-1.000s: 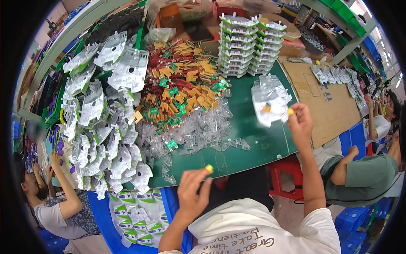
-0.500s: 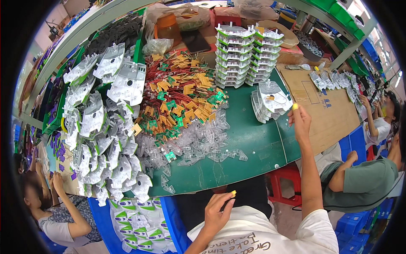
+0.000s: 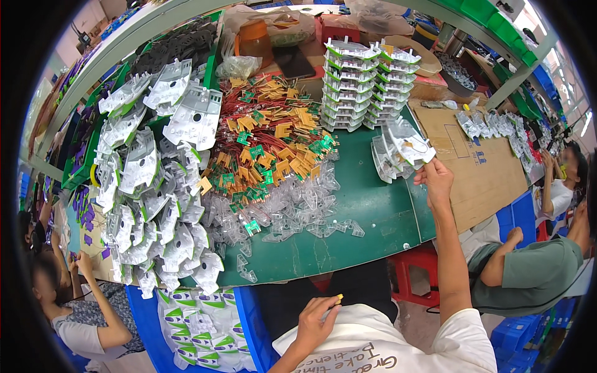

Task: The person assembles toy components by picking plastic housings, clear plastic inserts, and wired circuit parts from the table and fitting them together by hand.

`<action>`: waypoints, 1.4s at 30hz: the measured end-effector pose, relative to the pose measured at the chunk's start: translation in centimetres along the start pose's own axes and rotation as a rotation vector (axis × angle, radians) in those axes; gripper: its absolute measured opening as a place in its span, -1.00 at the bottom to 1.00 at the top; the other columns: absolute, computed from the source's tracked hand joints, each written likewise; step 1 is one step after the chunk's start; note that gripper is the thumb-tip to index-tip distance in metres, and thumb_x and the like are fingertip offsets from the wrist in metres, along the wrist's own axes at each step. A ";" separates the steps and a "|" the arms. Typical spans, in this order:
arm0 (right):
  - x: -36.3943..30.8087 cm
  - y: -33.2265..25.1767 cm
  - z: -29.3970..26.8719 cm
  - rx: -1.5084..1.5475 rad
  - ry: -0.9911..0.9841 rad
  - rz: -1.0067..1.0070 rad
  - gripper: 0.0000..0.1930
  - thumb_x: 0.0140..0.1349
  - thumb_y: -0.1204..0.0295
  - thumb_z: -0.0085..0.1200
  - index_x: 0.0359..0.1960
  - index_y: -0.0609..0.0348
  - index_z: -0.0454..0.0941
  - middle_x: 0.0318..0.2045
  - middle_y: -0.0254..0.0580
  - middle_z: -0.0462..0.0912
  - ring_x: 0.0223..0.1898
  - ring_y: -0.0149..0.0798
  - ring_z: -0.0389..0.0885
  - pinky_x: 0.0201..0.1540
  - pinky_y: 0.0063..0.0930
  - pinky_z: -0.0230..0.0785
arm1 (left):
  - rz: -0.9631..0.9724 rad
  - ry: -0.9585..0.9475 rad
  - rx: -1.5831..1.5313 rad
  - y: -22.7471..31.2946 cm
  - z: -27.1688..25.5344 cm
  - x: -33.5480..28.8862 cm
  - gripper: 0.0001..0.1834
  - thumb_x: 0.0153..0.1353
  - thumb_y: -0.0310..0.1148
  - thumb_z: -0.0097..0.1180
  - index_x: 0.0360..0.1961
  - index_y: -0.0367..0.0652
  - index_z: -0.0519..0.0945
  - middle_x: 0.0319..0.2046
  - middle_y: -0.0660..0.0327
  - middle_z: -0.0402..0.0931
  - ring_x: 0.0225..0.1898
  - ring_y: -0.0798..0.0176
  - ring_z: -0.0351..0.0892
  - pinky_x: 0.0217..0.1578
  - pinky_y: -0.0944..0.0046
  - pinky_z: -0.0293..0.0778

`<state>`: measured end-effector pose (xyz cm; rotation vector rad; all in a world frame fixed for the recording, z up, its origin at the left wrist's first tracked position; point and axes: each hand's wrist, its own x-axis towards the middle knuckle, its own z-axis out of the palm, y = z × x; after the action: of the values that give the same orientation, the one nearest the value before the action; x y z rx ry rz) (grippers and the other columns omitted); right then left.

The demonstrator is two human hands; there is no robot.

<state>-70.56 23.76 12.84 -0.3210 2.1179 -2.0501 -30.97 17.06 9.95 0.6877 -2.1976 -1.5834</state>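
Two bare hands out over a dark green worktop (image 3: 373, 230). R hand (image 3: 435, 177), arm stretched fwd, has thumb & fingers pressed tog. on the lower right edge of a white moulded-plastic housing (image 3: 405, 138); that's the top pc. of a short pile of similar white housings (image 3: 382, 165), tilted, w/ a thin wire loop showing nr. the fingers. L hand (image 3: 316, 320) is well back, over the lap & nr. the white T-shirt (image 3: 348, 339), fingers bent, w/ a small yellow bit (image 3: 339, 298) at the index tip; can't tell if it's worn or pinched.

Just behind the short pile: two tall, neat stacks of white shells w/ green edges (image 3: 367, 87), side by side. Left of those, a loose heap of orange-yellow & green circuit boards w/ red wires (image 3: 267, 133), and clear plastic pcs. (image 3: 298, 202) spread along its front. Far left, a big tumbled heap of white-and-grey shells w/ green trim (image 3: 140, 168), up to the table edge. Below that, a blue plastic bin (image 3: 250, 323) w/ white, green & purple parts in it.

Right side: flat brown cardboard sheet (image 3: 479, 186), row of small white parts at its far end (image 3: 494, 123). Red plastic stool (image 3: 418, 273) under the table edge. Co-workers seated both sides, e.g. one in a dk. green garment (image 3: 535, 280) at right.
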 end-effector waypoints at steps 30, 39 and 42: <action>-16.4 -3.8 24.9 -0.625 -0.761 -0.773 -0.89 0.03 0.47 0.20 -0.41 0.22 0.62 -0.49 -0.10 0.61 -0.52 0.00 0.61 -0.49 -0.18 0.44 | 0.058 0.036 0.082 -2.4 -1.4 -2.2 -0.73 0.19 -0.41 0.19 -0.09 -0.27 0.62 -0.29 0.11 0.59 -0.28 0.08 0.55 -0.20 0.17 0.49; -16.3 -2.8 26.8 -0.582 -0.685 -0.793 -0.91 -0.03 0.52 0.13 -0.44 0.23 0.56 -0.50 -0.05 0.60 -0.56 0.00 0.58 -0.51 -0.17 0.40 | 0.235 0.355 0.186 -1.6 -5.2 0.1 -0.70 0.02 -0.56 0.29 -0.16 -0.28 0.62 -0.31 0.06 0.60 -0.29 0.04 0.56 -0.25 0.15 0.48; -16.5 -5.0 23.7 -0.480 -0.706 -0.650 -0.91 -0.07 0.58 0.10 -0.46 0.24 0.54 -0.52 -0.14 0.58 -0.63 -0.15 0.53 -0.56 -0.31 0.36 | 0.284 0.566 0.401 -1.9 -7.7 1.8 -0.63 -0.06 -0.60 0.32 -0.15 -0.25 0.61 -0.27 0.06 0.58 -0.26 -0.01 0.55 -0.22 0.12 0.44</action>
<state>-48.10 5.39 16.61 -1.6924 2.1150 -1.2585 -27.96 9.55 10.55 0.7735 -2.0594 -0.6985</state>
